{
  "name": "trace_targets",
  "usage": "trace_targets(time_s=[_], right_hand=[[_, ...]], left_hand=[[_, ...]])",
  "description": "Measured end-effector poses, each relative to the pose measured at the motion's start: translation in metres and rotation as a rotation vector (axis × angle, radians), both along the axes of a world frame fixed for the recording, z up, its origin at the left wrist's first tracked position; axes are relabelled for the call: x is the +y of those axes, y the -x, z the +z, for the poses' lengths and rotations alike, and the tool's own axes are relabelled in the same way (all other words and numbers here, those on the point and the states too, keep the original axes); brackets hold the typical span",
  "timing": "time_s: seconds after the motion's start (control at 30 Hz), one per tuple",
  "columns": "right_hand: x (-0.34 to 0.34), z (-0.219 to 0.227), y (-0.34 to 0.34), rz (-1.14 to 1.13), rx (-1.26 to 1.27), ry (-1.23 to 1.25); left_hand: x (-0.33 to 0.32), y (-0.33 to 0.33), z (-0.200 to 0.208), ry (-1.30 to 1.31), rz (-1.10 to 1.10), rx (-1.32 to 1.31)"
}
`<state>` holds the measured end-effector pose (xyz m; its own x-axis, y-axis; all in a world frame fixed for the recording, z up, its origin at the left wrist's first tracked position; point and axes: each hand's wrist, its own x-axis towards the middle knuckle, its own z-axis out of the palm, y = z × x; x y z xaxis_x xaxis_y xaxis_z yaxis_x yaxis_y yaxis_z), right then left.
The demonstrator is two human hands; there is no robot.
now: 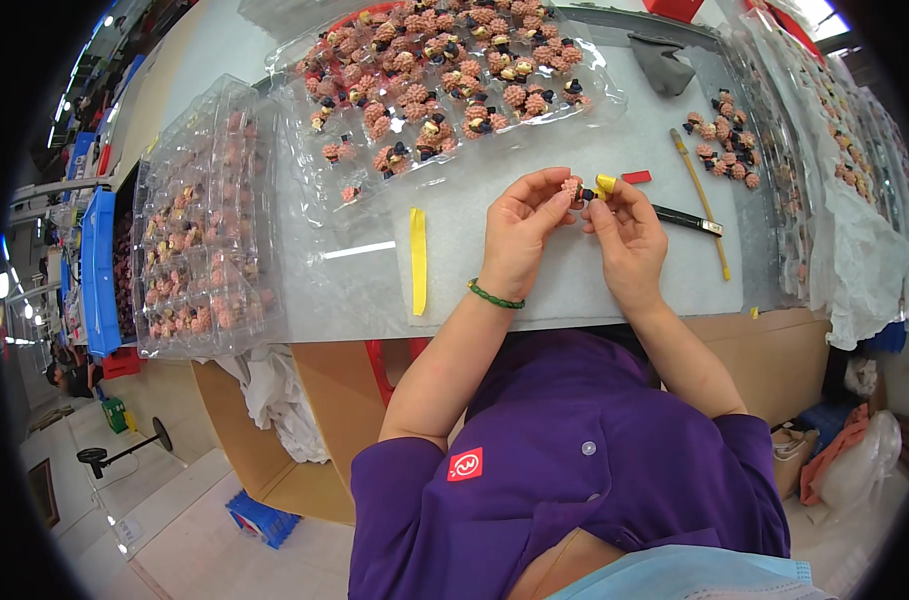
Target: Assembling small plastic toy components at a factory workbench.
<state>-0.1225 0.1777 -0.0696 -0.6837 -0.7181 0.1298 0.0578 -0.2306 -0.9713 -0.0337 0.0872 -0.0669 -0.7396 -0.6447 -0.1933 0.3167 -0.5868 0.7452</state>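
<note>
Over the pale work mat [535, 290], my two hands meet around one small figurine [572, 188] with a pink, knobbly head and dark lower parts. My left hand [523, 228], with a green beaded bracelet at the wrist, pinches its pink part. The fingers of my right hand [635, 245] are closed at its dark end. A small yellow piece [606, 184] shows at the right fingertips; whether it is tape around a finger cannot be made out. Just past the right hand lie a black pen-like tool [689, 220] and a red scrap [637, 177].
A clear plastic tray [320, 215] of similar figurines stands at the back. Loose figurines [725, 145] lie right, near a thin yellow stick [702, 205] and grey cloth [663, 65]. Filled trays [210, 240] stack left by a blue crate [99, 270]. A yellow strip [419, 260] lies left.
</note>
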Motion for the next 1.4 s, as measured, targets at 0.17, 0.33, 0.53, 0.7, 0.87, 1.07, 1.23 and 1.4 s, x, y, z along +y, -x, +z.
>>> trace_targets(time_s=[0.17,0.33,0.53,0.7,0.87,1.07,1.23,1.4], right_hand=[[-0.001,0.0,-0.001,-0.001,-0.012,-0.001],[0.001,-0.001,0.001,-0.002,0.018,0.021],[0.017,0.022,0.018,-0.093,0.639,-0.141],[0.042,0.04,0.054,-0.128,1.181,-0.493],[0.054,0.029,0.077,0.01,1.119,-0.528],[0.046,0.031,0.074,0.026,1.13,-0.478],[0.047,0.032,0.074,0.06,1.117,-0.497],[0.046,0.033,0.075,0.068,1.107,-0.486]], left_hand=[[0.0,0.0,0.0,0.017,0.007,-0.006],[0.002,0.001,0.001,0.029,0.018,0.004],[0.003,0.002,-0.002,0.04,0.03,0.012],[0.004,0.001,0.003,0.029,0.054,-0.015],[0.004,0.003,0.002,0.037,0.042,-0.028],[0.003,0.002,0.003,-0.007,0.05,-0.008],[0.003,0.002,0.003,-0.042,0.06,0.013],[0.004,0.002,0.004,-0.036,0.059,0.005]])
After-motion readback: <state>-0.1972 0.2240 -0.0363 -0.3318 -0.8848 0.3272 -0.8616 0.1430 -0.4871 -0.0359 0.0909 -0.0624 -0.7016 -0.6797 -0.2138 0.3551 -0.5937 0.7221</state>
